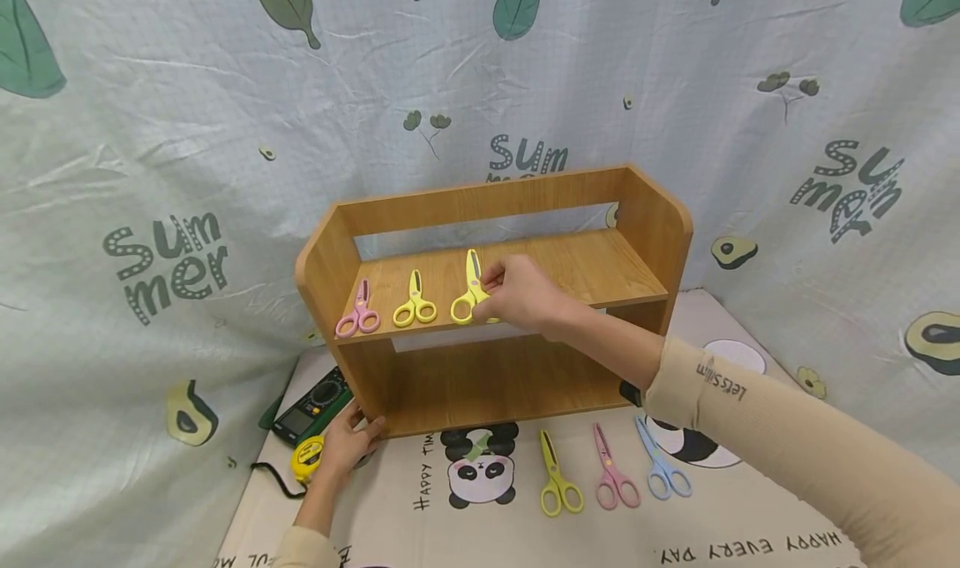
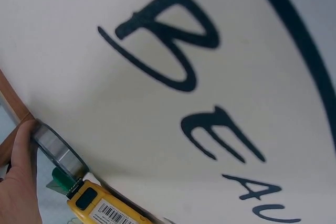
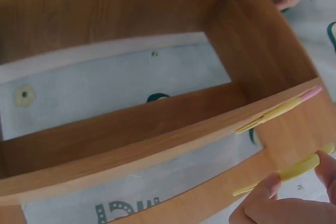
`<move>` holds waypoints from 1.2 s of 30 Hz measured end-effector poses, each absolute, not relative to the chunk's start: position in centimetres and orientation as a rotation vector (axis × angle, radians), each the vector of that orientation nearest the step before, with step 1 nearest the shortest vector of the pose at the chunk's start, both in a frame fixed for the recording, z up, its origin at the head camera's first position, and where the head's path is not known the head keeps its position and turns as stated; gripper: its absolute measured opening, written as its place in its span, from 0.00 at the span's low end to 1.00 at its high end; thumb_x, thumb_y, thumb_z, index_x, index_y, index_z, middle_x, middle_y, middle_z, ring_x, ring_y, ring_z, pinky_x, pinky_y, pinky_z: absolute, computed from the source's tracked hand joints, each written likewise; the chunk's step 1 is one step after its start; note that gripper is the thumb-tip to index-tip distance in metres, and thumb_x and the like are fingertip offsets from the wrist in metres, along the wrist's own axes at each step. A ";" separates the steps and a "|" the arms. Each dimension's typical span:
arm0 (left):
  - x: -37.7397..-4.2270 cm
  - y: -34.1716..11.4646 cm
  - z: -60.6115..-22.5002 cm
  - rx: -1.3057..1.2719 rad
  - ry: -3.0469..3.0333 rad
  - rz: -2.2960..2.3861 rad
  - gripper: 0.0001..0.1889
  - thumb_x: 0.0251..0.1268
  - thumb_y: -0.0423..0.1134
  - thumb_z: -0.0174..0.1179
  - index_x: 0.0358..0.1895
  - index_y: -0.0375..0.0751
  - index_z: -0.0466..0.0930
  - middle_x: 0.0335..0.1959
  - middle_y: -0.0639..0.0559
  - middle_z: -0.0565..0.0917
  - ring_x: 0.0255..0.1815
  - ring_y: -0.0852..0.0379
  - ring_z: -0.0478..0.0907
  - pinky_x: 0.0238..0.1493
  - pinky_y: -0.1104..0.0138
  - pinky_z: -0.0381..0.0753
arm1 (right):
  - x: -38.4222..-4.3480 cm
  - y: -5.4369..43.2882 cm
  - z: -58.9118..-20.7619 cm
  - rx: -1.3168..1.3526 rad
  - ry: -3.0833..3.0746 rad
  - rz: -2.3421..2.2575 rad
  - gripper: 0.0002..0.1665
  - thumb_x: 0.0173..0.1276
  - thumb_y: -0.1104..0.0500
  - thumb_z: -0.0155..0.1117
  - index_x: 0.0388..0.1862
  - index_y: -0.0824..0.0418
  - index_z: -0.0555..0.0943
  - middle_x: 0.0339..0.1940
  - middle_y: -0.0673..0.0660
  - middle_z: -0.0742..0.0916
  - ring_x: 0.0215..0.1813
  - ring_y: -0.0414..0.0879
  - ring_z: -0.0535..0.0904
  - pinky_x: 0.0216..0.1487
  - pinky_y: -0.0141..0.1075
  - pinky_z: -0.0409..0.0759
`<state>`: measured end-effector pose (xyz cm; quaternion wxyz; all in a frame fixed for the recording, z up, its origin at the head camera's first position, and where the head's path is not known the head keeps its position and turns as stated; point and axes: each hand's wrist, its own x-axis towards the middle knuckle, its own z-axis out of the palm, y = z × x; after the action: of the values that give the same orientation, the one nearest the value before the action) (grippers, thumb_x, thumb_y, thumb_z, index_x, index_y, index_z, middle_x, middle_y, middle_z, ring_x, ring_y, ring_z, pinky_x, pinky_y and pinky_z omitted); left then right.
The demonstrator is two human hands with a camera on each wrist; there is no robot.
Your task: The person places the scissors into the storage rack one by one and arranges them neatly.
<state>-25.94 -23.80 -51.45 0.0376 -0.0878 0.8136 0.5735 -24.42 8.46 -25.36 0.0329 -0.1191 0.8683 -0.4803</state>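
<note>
My right hand [image 1: 521, 293] pinches a pair of yellow scissors [image 1: 463, 303] by the handle, over the upper board of a wooden shelf [image 1: 498, 382]. The scissors' blades point to the back. In the right wrist view the held scissors [image 3: 299, 168] show edge-on between thumb and fingers. To their left on that board are smaller-looking yellow scissors [image 1: 415, 301] and pink scissors [image 1: 362, 311]. My left hand [image 1: 347, 443] grips the shelf's lower left corner, thumb at the front; some fingers are hidden. In the left wrist view this hand [image 2: 18, 182] shows only partly.
On the table before the shelf lie yellow scissors [image 1: 552, 478], pink scissors [image 1: 612, 473] and blue scissors [image 1: 662, 465]. Left of the shelf are a multimeter [image 1: 311, 410], a yellow tape measure [image 1: 307, 459] and, partly hidden, a grey roll [image 2: 58, 148]. A patterned curtain [image 1: 225, 135] hangs behind.
</note>
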 end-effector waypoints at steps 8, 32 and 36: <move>-25.9 -23.8 -51.7 -0.279 2.515 1.754 0.38 0.78 0.33 0.57 0.84 0.38 0.49 0.80 0.25 0.60 0.71 0.28 0.74 0.60 0.48 0.87 | -27.4 7.5 -25.3 -0.369 2.720 -1.397 0.20 0.53 0.69 0.74 0.22 0.60 0.69 0.20 0.47 0.67 0.24 0.40 0.60 0.25 0.31 0.59; -25.9 -23.7 -51.3 -0.281 2.540 1.743 0.38 0.78 0.33 0.57 0.84 0.39 0.50 0.80 0.26 0.60 0.72 0.29 0.73 0.59 0.51 0.88 | -31.4 5.8 -26.3 -0.282 2.775 -1.069 0.31 0.57 0.67 0.76 0.10 0.55 0.62 0.11 0.45 0.60 0.17 0.38 0.52 0.19 0.30 0.51; -25.8 -23.8 -51.3 -0.276 2.541 1.750 0.38 0.78 0.32 0.57 0.84 0.39 0.50 0.80 0.25 0.60 0.72 0.28 0.73 0.59 0.51 0.88 | -31.9 5.6 -26.6 -0.251 2.782 -1.030 0.31 0.58 0.67 0.76 0.10 0.56 0.62 0.11 0.45 0.60 0.17 0.38 0.53 0.19 0.30 0.53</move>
<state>-25.80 -23.77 -51.29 0.0220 -0.0889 0.8202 0.5647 -31.86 5.61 -26.64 0.0822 -0.0839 0.9313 -0.3447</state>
